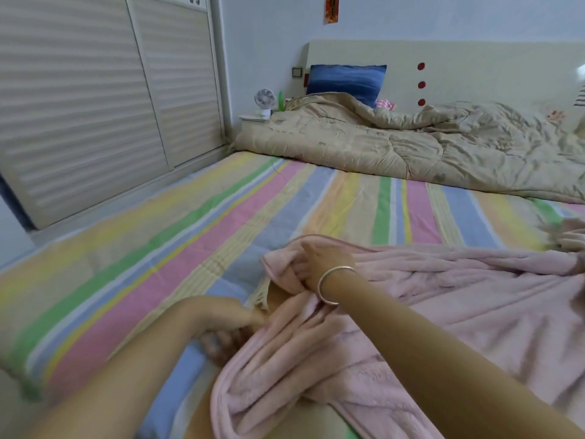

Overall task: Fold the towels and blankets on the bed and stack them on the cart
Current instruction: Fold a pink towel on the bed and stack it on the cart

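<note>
A pale pink fleece blanket [459, 299] lies crumpled on the near right of the bed, spreading off the right edge of the view. My right hand [319, 261], with a silver bangle on the wrist, grips a bunched corner of the blanket near its far left end. My left hand [228, 324] pinches the blanket's left edge lower down, closer to me, its fingers partly tucked under the fabric. No cart is in view.
The bed carries a pastel striped sheet [196, 236]. A rumpled tan quilt [411, 144] lies across the head of the bed, with a blue pillow [345, 80] against the headboard. A small fan [265, 101] stands on a nightstand; a louvred wardrobe [95, 90] runs along the left.
</note>
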{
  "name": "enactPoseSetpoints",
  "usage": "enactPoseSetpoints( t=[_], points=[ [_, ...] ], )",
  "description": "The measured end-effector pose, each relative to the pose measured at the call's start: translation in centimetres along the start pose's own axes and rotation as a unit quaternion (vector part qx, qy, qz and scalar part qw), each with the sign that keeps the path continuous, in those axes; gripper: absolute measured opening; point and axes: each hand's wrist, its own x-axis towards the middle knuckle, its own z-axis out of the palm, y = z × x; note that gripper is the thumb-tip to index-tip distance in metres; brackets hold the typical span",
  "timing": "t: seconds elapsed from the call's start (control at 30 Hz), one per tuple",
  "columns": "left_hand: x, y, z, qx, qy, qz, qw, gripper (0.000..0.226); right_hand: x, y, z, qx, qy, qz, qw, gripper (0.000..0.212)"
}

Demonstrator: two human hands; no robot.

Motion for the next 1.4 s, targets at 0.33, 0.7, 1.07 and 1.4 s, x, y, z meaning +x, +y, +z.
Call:
enactPoseSetpoints(
  t=[0.33,0.7,1.07,1.4],
  points=[
    [8.4,7.4,-0.4,-0.035,0.209,0.19,0.959,0.031,1.9,13.9,-5.6,0.298,0.247,0.392,0.835,0.074],
    [12.4,9.8,2.0,-0.044,0.156,0.217,0.963,0.033,0.0,12.0,-0.7,-0.061,0.137,0.158,0.976,0.072],
    [7.2,-4.7,-12.7,0.05,0.43,0.1,0.896,0.031,5.6,0.7,-0.4,-0.003,0.052,-0.009,0.999,0.031],
    [6.0,-17.7,-15.4,-0.003,0.431,-0.011,0.902,0.04,12.3,-16.3,3.3,0.059,-0.012,-0.102,0.993,0.044]
  ],
)
